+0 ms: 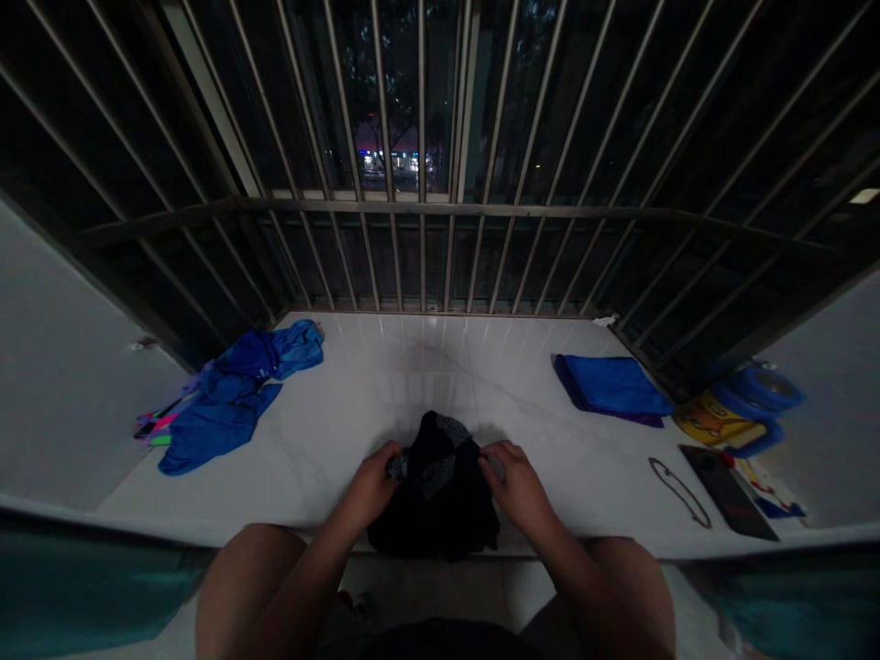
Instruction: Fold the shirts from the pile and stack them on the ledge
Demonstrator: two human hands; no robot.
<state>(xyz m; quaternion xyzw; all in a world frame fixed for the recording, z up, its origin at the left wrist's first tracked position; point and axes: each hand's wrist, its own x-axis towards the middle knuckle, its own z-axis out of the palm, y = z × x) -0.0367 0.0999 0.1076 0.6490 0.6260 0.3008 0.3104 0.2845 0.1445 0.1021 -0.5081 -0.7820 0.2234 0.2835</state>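
Note:
A bunched black garment (433, 500) with grey speckled patches lies at the front edge of the white ledge, between my two hands. My left hand (377, 477) pinches its left side, where a bit of speckled cloth shows at the fingertips. On the opposite side, my right hand (510, 478) grips the cloth between thumb and fingers. The garment is crumpled, and dim light hides its exact kind. Part of it hangs close to the ledge's front edge, between my knees.
Crumpled blue clothes (220, 394) lie on the left of the ledge (336, 394). A folded blue cloth (611, 385) sits at the right, near a yellow and blue container (729, 417), a cord loop (679, 492) and a dark flat slab (729, 495). Metal bars (423, 211) close off the back.

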